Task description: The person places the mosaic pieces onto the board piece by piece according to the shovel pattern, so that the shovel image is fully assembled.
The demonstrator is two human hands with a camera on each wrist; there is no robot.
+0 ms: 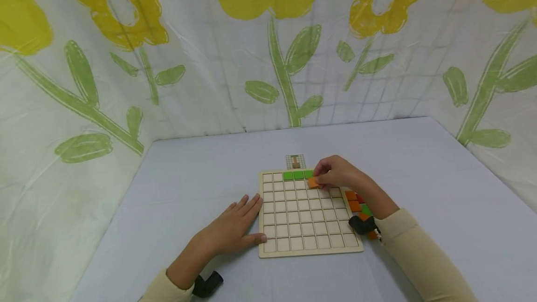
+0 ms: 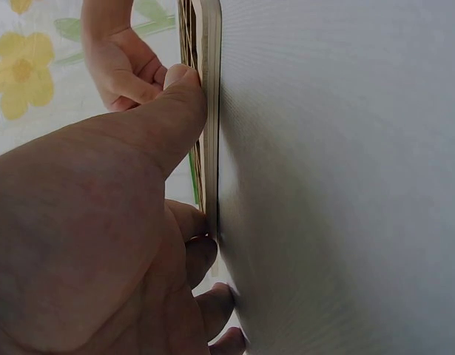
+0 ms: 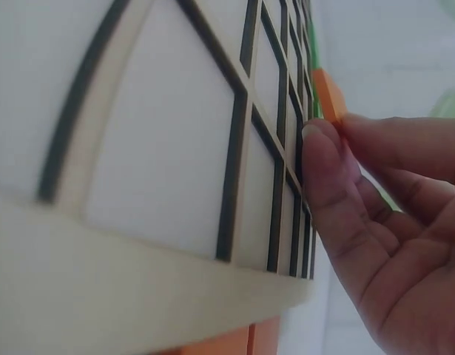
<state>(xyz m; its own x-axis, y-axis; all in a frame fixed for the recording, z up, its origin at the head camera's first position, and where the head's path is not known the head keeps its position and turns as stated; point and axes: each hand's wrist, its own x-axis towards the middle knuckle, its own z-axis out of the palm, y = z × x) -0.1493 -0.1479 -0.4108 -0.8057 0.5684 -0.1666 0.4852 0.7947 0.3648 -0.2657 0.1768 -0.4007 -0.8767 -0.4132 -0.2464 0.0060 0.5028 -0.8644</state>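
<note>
A wooden grid board (image 1: 311, 252) lies flat on the table. Green square tiles (image 1: 293, 175) fill several cells in its far row. My right hand (image 1: 337, 172) pinches an orange square tile (image 1: 313, 182) between thumb and finger over the second row, just below the green ones. The right wrist view shows this orange tile (image 3: 330, 96) tilted, its edge gripped at the fingertips. My left hand (image 1: 235, 225) rests at the board's left edge with fingers spread, the thumb on the near-left rim. In the left wrist view the left thumb (image 2: 184, 92) presses the board's edge.
Loose orange tiles (image 1: 354, 206), a red one (image 1: 360, 198) and a green one (image 1: 366, 209) lie beside the board's right edge, partly under the right forearm. A small printed pattern card (image 1: 295, 161) lies beyond the far edge. A flower-printed curtain (image 1: 201, 83) hangs behind the table.
</note>
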